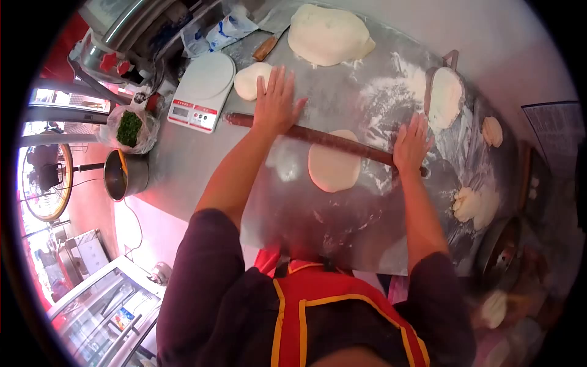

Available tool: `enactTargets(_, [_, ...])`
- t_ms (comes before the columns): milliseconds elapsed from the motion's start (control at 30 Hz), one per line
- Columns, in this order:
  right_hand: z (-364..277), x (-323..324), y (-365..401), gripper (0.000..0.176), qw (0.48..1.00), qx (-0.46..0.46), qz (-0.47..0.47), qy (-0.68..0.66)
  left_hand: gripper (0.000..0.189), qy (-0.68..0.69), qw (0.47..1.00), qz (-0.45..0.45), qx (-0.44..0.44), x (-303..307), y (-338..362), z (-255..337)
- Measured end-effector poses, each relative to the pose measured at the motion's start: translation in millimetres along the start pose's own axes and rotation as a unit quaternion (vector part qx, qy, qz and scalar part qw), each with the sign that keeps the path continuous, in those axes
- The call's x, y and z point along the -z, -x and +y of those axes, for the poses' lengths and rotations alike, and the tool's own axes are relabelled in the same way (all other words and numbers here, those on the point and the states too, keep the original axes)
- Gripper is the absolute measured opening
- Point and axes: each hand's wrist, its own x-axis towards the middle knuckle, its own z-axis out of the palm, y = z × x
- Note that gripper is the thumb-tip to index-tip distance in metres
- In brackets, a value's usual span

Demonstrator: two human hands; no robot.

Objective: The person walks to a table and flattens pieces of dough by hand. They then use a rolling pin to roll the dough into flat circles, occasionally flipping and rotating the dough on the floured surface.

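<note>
A long brown rolling pin (333,141) lies slantwise across a flat round of dough (334,169) on the metal table. Near the pin's left end, my left hand (276,104) rests its palm on top, fingers stretched out and spread. My right hand (413,145) lies flat over the pin near its right end, fingers extended. Neither hand wraps around the pin. Just beyond my left fingers sits a smooth ball of dough (249,82), partly covered by them. A big mound of dough (329,35) rests at the far side of the table.
A white kitchen scale (205,84) stands left of the dough ball. Chopped greens (129,128) fill a plastic bag above a metal pot (125,175). A wooden-handled tool (265,48) lies at the back. Loose flour (397,92) and dough scraps (469,205) cover the right side.
</note>
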Motion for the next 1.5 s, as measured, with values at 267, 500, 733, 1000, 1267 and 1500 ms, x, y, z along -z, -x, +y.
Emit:
enactTargets(267, [-0.2,37.5,128.0,0.059,0.986,0.113,-0.039,-0.114,0.077,0.103,0.988,-0.114,0.01,34.9,134.2,-0.9])
enactTargets(500, [-8.5,70.0,194.8,0.059,0.981,0.098,-0.096,-0.135,0.075,0.145,0.982,-0.119,0.03,67.4,204.9,9.0])
enactTargets(733, [-6.5,24.4,79.0,0.052,0.992,0.077,-0.071,-0.069,0.068,0.032,0.999,-0.037,-0.015,22.9,80.1,2.4])
enactTargets(1000, [-18.0,66.5,176.0,0.056,0.958,0.168,-0.12,-0.199,0.049,0.17,0.977,-0.092,-0.086,65.1,225.3,-4.9])
enactTargets(1267, [-159.2,25.7,19.9,0.026,0.818,0.304,-0.416,-0.254,0.028,0.19,0.978,-0.08,-0.022,115.5,275.9,34.9])
enactTargets(1500, [-218.9,51.0,58.0,0.02,0.803,0.265,-0.417,-0.332,0.03,0.183,0.977,-0.11,-0.005,133.3,305.6,45.6])
